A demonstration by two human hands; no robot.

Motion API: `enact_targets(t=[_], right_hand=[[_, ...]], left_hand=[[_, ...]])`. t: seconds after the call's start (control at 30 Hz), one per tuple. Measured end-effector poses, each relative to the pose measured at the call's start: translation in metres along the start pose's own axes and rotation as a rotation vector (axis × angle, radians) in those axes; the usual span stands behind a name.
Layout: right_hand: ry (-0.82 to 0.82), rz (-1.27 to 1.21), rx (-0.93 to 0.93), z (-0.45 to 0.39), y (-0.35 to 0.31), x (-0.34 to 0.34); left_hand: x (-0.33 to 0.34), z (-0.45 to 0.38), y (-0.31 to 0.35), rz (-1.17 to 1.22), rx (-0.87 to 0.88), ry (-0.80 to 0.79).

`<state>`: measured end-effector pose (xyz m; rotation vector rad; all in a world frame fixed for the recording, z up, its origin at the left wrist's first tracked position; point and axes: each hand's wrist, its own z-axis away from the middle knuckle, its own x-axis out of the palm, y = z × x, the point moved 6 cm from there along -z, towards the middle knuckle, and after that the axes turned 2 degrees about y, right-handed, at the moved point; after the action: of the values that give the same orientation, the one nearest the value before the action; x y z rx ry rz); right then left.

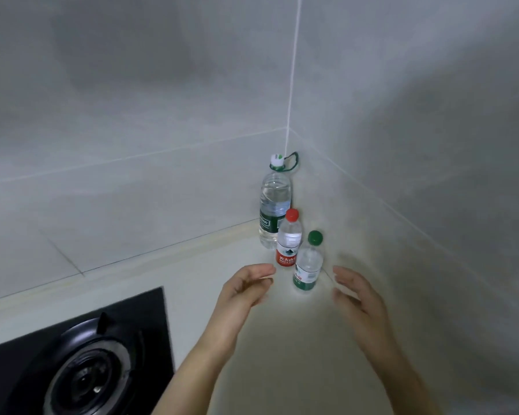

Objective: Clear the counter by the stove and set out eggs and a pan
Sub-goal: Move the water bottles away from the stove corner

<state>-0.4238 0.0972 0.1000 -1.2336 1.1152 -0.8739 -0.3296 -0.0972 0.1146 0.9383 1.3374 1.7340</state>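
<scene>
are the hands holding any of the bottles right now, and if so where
Nothing is held. The left hand and right hand are open on either side of the green-capped bottle, touching neither it nor the red-capped bottle.

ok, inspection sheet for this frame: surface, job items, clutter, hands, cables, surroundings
Surface: pale counter, gas stove set in at left.
Job's things: eggs and pan, nothing seen.
Clutter: three upright bottles in the corner: tall bottle with white cap, red-cap bottle, green-cap bottle nearest.
Hands: left hand and right hand open, either side of the green-cap bottle, not touching it.
Cables: nothing seen.
Surroundings: grey tiled walls meeting at a corner.
</scene>
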Motion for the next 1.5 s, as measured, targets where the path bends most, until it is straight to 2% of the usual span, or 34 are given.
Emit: enact_targets(t=[0.2,0.33,0.57,0.73,0.87,1.03,1.17,1.37,1.5], right_hand=[[-0.013,0.009,-0.060,-0.101,0.033,0.032],[0.043,0.028,-0.061,-0.129,0.049,0.049],[0.122,0.080,-0.034,-0.147,0.080,0.057],[0.131,0.126,-0.133,-0.155,0.080,0.061],[0.094,0.111,-0.186,-0.152,0.077,0.059],[0.075,0.099,-0.201,-0.133,0.078,0.049],[0.038,0.092,-0.192,-0.115,0.080,0.039],[-0.003,0.143,-0.242,-0.075,0.077,0.025],[-0.059,0.094,-0.261,-0.052,0.076,0.021]], left_hand=[[0.017,-0.088,-0.001,-0.119,0.035,0.096],[0.016,-0.137,-0.006,-0.151,0.048,0.126],[0.041,-0.206,-0.033,-0.267,0.061,0.015],[0.058,-0.232,-0.045,-0.396,0.119,-0.047],[0.062,-0.239,-0.050,-0.588,0.198,-0.102],[0.059,-0.230,-0.049,-0.628,0.204,-0.179],[0.047,-0.189,-0.058,-0.632,0.209,-0.189],[0.015,-0.111,-0.067,-0.616,0.217,-0.118],[0.000,-0.055,-0.082,-0.593,0.174,-0.020]])
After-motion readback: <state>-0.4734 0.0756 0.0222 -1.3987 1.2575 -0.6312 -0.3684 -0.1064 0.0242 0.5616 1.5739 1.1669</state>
